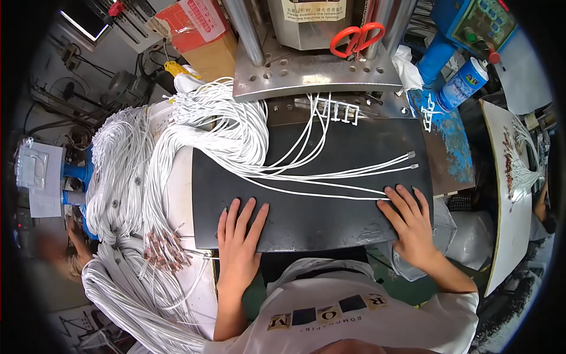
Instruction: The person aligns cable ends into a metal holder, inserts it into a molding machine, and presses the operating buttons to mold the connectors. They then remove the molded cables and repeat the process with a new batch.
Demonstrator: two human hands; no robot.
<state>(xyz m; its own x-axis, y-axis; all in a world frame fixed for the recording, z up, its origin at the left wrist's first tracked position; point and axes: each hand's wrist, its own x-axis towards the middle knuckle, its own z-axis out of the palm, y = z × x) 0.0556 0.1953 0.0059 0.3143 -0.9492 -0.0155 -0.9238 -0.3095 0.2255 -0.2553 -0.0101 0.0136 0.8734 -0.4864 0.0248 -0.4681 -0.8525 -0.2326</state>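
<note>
My left hand [240, 246] lies flat on the black mat [318, 221], fingers stretched out and holding nothing. My right hand [414, 229] rests near the mat's right edge with its fingers spread. Its fingertips are at the ends of two white cables [330, 192], which they partly hide. Above them, two more cables end in small connectors [412, 156] that lie free on the mat. Other white cables curve up to a white molded strip [336, 111] under the press plate. These cables run left into a large bundle [236, 130].
A metal press [318, 79] stands at the back, with red-handled scissors [356, 40] on it. Thick coils of white cable [121, 177] hang at the left. To the right are a spray can [463, 84] and a control box [483, 23]. Another person's arm [76, 239] shows at far left.
</note>
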